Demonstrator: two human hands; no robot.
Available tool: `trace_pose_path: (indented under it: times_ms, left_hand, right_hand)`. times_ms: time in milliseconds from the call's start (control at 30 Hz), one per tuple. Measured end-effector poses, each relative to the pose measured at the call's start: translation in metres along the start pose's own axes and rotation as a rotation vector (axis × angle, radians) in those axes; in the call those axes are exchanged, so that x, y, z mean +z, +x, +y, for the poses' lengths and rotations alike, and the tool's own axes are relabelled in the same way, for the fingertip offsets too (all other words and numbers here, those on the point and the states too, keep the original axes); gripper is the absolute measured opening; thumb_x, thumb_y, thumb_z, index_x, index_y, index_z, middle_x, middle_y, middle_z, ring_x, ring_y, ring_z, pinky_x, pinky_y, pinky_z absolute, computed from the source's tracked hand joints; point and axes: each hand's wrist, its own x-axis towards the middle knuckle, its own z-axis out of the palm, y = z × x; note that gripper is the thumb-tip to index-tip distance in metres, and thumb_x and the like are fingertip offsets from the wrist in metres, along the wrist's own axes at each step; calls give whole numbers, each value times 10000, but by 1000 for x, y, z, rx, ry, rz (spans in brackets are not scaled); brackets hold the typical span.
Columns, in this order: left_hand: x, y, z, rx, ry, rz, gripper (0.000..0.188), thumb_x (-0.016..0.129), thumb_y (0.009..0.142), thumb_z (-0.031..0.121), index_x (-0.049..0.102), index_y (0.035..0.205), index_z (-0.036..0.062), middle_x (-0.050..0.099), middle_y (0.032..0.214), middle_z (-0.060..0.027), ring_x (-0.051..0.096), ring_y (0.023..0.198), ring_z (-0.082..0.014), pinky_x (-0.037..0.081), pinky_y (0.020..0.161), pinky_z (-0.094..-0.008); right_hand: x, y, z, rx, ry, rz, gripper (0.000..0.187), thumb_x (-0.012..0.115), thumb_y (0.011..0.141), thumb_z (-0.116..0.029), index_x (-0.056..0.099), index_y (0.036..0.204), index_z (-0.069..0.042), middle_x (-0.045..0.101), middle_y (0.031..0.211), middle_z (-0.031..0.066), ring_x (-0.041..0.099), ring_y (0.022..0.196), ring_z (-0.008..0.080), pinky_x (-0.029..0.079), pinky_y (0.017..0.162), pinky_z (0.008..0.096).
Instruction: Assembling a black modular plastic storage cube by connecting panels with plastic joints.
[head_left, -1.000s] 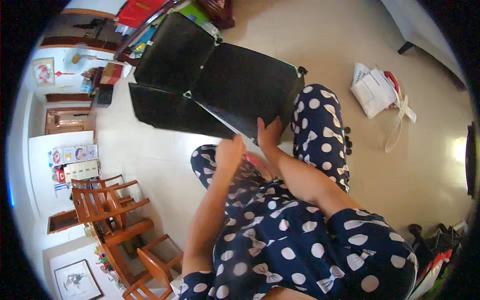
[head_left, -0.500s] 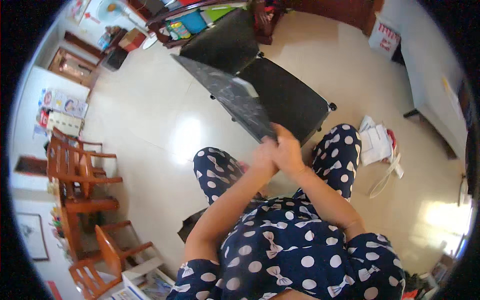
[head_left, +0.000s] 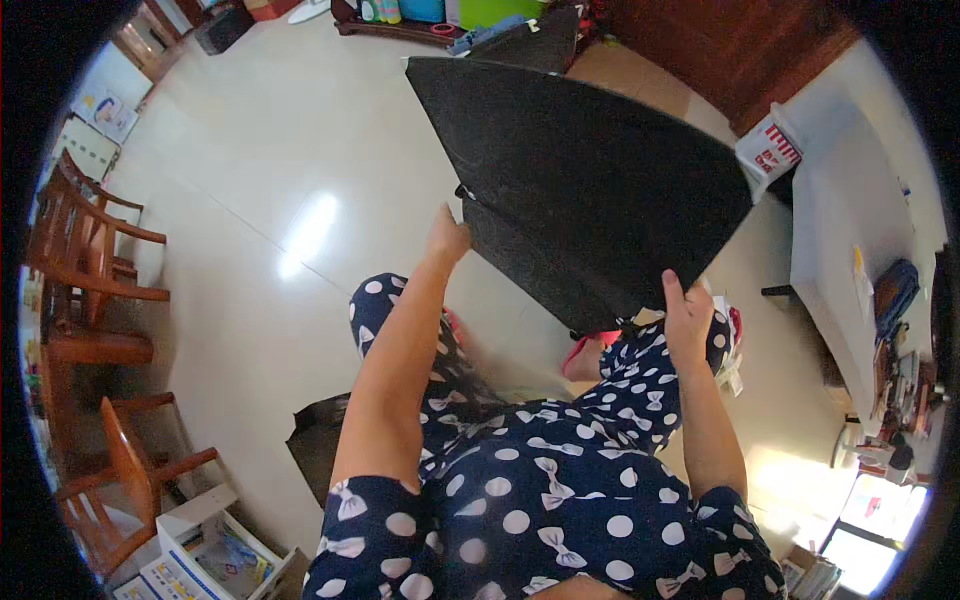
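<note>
A large flat black panel (head_left: 600, 150) spans the space ahead of me, tilted, over another black panelled piece whose connectors show along the near left side. My right hand (head_left: 688, 318) is closed on the panel's near right edge, thumb on top and fingers beneath. At the left edge, just below a small black connector (head_left: 463, 191), my left hand (head_left: 452, 238) is closed against the black sheet; part of its fingers is hidden. Where the upper panel ends and the lower piece begins is hard to make out.
Wooden chairs (head_left: 105, 285) line the left side. A white box (head_left: 215, 545) of small items stands at lower left, near a dark flat piece (head_left: 318, 440). A low shelf (head_left: 395, 30) is at the back, with a white cabinet (head_left: 840, 220) and striped bag (head_left: 770, 150) right.
My hands, together at the panel's near edge before, are now wide apart. The panel has swung from steeply tilted to broad side up and shifted right.
</note>
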Motion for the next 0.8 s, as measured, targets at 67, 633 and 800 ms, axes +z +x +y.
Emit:
trace_pose_path:
  times_ms: [67, 633, 800]
  left_hand:
    - [10, 17, -8, 12, -6, 130, 607, 537, 863, 111, 358, 1436, 20, 522, 1330, -257, 516, 1224, -373, 408, 1031, -425]
    - [21, 38, -5, 36, -285, 83, 518, 507, 808, 87, 491, 1325, 65, 588, 1231, -238, 569, 1123, -408, 440, 966, -436]
    - [-56, -28, 32, -42, -203, 16, 341, 495, 824, 114, 530, 1149, 17, 573, 1195, -268, 533, 1146, -440, 426, 964, -475]
  right_hand:
    - [-7, 3, -14, -6, -40, -17, 230, 599, 960, -186, 607, 1014, 38, 633, 856, 20, 512, 768, 104, 436, 724, 263]
    - [-65, 135, -260, -886, -653, 117, 381, 465, 1005, -278, 606, 1269, -41, 621, 1234, 156, 588, 1153, 230, 427, 1014, 339]
    - [-55, 120, -233, -704, -385, 275, 376, 447, 994, -209, 576, 1306, -44, 588, 1280, 173, 543, 1228, 259, 382, 1091, 394]
